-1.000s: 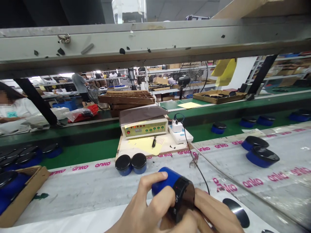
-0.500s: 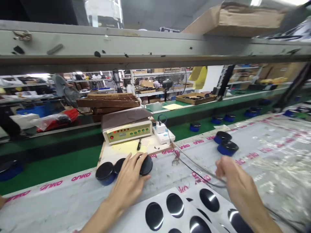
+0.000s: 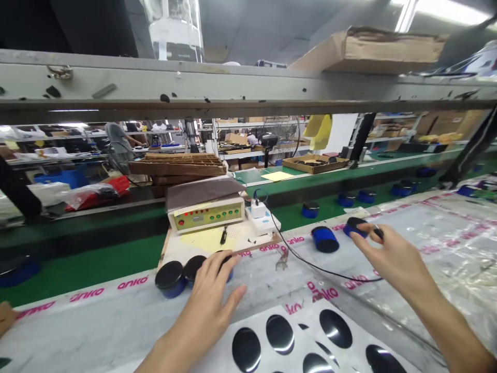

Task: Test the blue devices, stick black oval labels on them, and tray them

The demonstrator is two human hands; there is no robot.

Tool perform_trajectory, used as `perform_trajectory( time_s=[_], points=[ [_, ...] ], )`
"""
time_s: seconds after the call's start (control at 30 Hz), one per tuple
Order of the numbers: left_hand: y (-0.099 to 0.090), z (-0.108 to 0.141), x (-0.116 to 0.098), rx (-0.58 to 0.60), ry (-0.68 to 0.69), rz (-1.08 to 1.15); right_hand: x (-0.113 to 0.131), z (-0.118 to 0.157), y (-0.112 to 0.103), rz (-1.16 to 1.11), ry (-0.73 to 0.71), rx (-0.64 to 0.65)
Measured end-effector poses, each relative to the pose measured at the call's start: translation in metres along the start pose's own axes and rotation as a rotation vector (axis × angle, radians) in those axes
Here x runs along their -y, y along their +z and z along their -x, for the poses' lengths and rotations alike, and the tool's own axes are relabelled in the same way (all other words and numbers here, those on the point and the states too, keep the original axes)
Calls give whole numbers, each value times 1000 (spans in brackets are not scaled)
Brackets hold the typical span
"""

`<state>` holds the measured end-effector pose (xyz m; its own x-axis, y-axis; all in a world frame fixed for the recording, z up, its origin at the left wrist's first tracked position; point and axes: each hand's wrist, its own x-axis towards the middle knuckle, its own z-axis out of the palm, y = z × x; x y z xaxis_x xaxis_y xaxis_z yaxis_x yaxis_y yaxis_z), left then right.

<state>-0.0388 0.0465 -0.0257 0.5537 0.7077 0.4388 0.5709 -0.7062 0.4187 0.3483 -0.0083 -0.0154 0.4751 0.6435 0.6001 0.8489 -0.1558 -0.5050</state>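
My left hand (image 3: 212,292) rests its fingertips over a black-topped blue round piece (image 3: 229,274), thumb spread away from it. Beside that piece stand two alike, a middle one (image 3: 194,268) and a left one (image 3: 170,278). Over on the right, my right hand (image 3: 382,246) has its thumb and forefinger at a blue piece (image 3: 354,226), with a small dark thing I cannot make out among its curled fingers. Another blue piece (image 3: 325,239) lies tilted to the left of it. In front, a white sheet (image 3: 233,316) bears several glossy black discs (image 3: 280,334).
A control box (image 3: 207,214) and a white plug unit (image 3: 263,220) stand behind the left hand, with a black cable (image 3: 306,264) trailing right. Behind runs a green belt (image 3: 285,220) carrying blue pieces. A shelf (image 3: 248,83) crosses above. Part of another hand (image 3: 5,317) shows at far left.
My right hand has risen from the cable area to the blue pieces. One blue piece there is now farther left and tilted. My left thumb has moved away from its piece; the view has shifted slightly.
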Motion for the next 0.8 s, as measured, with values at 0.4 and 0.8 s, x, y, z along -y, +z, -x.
perform_trajectory(
  time_s=[0.4, 0.8],
  points=[
    [-21, 2, -24, 164, -63, 338, 72, -25, 109, 49, 180, 495],
    [-13, 10, -59, 175, -292, 1545, 180, 89, -4, -473, -395, 320]
  ],
)
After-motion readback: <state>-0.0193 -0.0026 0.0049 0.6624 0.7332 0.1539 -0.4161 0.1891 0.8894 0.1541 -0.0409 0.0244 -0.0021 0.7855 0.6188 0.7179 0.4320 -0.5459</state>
